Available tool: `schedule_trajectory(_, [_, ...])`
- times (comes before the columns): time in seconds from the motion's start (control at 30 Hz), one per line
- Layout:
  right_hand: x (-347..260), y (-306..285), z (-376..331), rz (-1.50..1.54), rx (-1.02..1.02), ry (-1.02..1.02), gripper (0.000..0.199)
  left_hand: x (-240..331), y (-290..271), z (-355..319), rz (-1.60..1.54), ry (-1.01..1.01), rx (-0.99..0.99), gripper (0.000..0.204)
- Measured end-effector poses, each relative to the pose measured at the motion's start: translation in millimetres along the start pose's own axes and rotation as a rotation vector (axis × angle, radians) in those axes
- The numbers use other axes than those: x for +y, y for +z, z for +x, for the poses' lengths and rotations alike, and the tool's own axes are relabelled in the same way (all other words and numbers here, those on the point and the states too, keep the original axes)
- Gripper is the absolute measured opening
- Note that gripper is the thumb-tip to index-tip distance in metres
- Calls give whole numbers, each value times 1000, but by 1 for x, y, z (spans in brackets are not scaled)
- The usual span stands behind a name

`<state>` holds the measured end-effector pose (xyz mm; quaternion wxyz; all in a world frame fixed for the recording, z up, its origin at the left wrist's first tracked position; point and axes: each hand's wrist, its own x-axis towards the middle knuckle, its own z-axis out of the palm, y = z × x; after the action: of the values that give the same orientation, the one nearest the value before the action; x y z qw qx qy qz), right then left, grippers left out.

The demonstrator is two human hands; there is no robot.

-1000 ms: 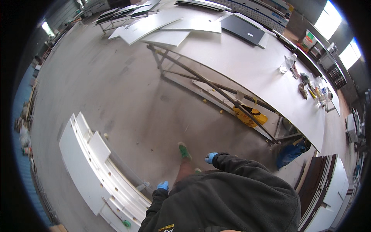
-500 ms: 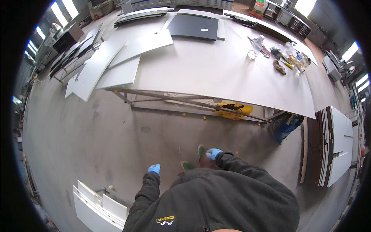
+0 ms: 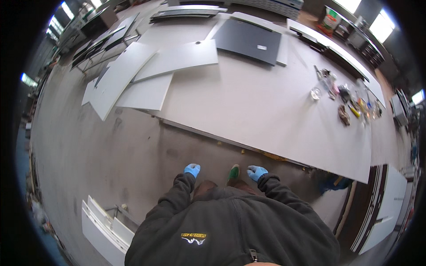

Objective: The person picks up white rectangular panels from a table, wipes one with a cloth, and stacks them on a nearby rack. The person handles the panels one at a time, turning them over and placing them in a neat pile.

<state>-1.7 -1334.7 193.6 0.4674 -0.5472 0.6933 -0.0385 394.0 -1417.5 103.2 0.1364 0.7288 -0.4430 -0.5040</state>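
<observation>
My left hand point(image 3: 192, 170), in a blue glove, hangs in front of my body with its fingers curled and no object showing in it. On the other side of a green shoe point(image 3: 234, 171), my right hand point(image 3: 256, 173) is gloved the same way, its fingers also curled in, with nothing visible in them. Both hands are apart from the large white-topped table point(image 3: 248, 106) in front of me. On its top lie overlapping white panels point(image 3: 177, 60) at the left and a dark grey panel point(image 3: 248, 40) at the back.
A clear bottle point(image 3: 315, 93), a brown rag point(image 3: 343, 115) and a yellow-handled tool point(image 3: 354, 111) lie at the table's right. Stacked panels point(image 3: 377, 208) stand at my right, white boards point(image 3: 104, 230) at my lower left. A blue bag point(image 3: 333, 182) sits under the table's right end.
I have come closer to the table, whose front edge now hides most of the yellow bag beneath. My left hand has moved forward; both hands stay off the things around.
</observation>
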Motion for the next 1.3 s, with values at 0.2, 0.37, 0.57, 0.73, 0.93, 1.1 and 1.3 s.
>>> schedule_trajectory(0.2, [-46, -32, 59, -31, 92, -150, 46, -3, -41, 27, 41, -122, 137, 37])
schedule_trajectory(0.37, [-90, -36, 91, 4, -63, -146, 51, -45, -90, 57, 11, -260, 257, 38])
schedule_trajectory(0.57, [-153, -29, 142, -33, -98, -158, 51, -73, -164, 112, -66, -440, 228, 43])
schedule_trajectory(0.73, [-178, -6, 197, -148, -223, 144, 46, -74, -256, 166, -28, -354, 306, 44])
schedule_trajectory(0.93, [-222, -8, 235, 41, -262, 172, 43, -110, -358, 256, -215, -383, 512, 51])
schedule_trajectory(1.1, [-273, -29, 260, 197, -233, 115, 44, -103, -424, 291, -457, -447, 671, 59])
schedule_trajectory(1.3, [-316, -62, 313, 183, -151, -27, 45, -60, -478, 282, -948, -331, 717, 74])
